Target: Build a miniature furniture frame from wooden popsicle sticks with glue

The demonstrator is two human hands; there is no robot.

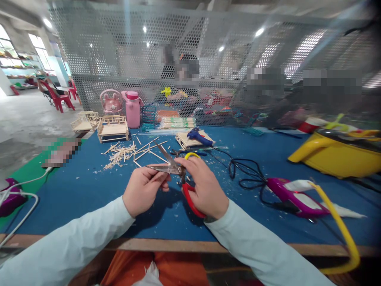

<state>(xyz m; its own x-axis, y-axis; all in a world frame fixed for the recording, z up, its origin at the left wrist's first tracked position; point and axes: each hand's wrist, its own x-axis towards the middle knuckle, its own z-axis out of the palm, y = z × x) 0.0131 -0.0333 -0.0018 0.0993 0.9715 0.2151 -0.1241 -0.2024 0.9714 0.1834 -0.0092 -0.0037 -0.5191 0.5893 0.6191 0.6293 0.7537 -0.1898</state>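
Note:
In my right hand (206, 188) are scissors (189, 194) with one red and one yellow handle loop. Their blades are spread and point left. My left hand (145, 188) is closed beside the lower blade, its fingers pinched; what they hold is too small to make out. Just beyond my hands, thin wooden sticks (135, 157) lie joined in an angular frame. Short stick offcuts (120, 155) form a loose pile to the left of it.
Small wooden stick chairs (113, 128) and a pink bottle (132, 109) stand at the back. A blue glue gun (201, 138) rests on a wooden piece. To the right are a purple glue gun (294, 198), black cable and yellow container (339, 153). Behind the mesh, people sit.

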